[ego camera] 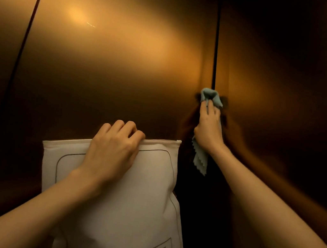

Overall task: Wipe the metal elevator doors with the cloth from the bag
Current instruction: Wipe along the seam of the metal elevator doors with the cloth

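Brushed metal elevator doors [111,67] fill the view, lit warm orange. A dark vertical seam [216,52] between the two panels runs down at right of centre. My right hand [208,127] grips a light blue cloth [211,96] and presses it against the doors at the seam. The cloth's zigzag-edged tail [200,160] hangs below my wrist. My left hand [113,150] grips the top edge of a white zip bag [136,201], fingers curled over its rim, holding it upright in front of the left door panel.
A second dark vertical line [32,21] runs down the far left, between panels. A bright light reflection [77,14] glows on the left door. The lower part of the doors is in deep shadow.
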